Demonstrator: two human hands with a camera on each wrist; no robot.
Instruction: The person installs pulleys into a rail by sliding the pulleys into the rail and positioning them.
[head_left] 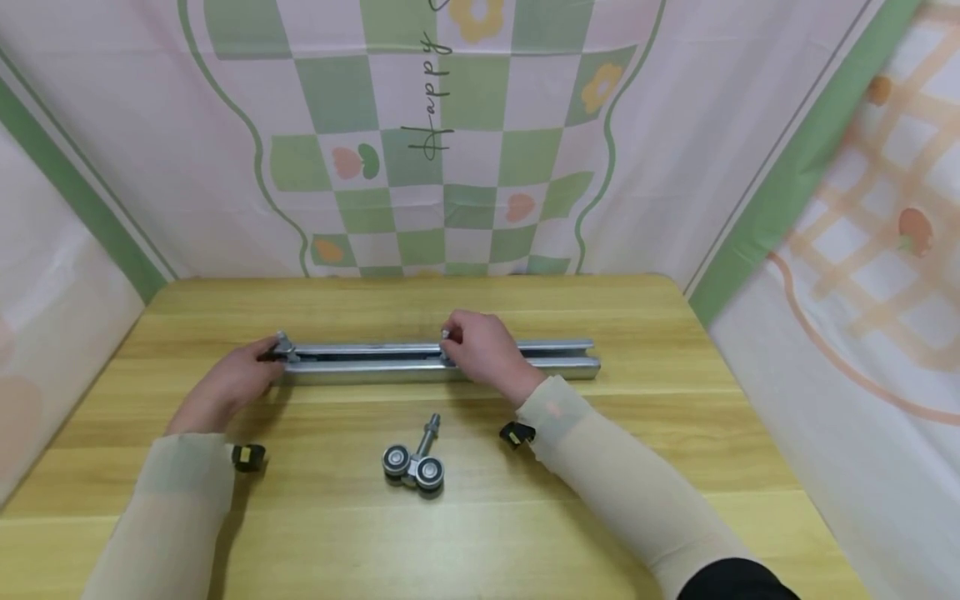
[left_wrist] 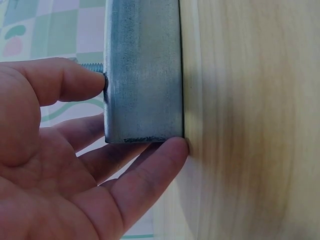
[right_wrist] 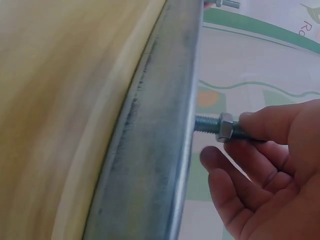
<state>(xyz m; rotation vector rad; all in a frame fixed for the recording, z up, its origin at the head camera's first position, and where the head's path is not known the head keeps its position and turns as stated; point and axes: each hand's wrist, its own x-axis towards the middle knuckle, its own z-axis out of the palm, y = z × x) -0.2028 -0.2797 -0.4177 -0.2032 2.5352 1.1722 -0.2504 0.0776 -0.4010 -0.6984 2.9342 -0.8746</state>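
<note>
A galvanized metal channel rail (head_left: 367,373) lies across the table, its slot facing up. At its left end my left hand (head_left: 238,377) grips the rail, the thumb on the top edge and fingers at the end, as the left wrist view shows. Beside that thumb a threaded bolt (left_wrist: 92,67) sticks up from the rail. Near the rail's middle my right hand (head_left: 486,348) pinches a second upright bolt (right_wrist: 205,123) above its hex nut (right_wrist: 226,127). Whatever these bolts join to inside the rail is mostly hidden. A loose roller trolley (head_left: 411,467) with black-rimmed wheels and a bolt lies in front.
The wooden table (head_left: 315,533) has its back edge against a patterned cloth (head_left: 420,200). More cloth hangs at the left and right sides. Each wrist wears a small black camera (head_left: 249,457).
</note>
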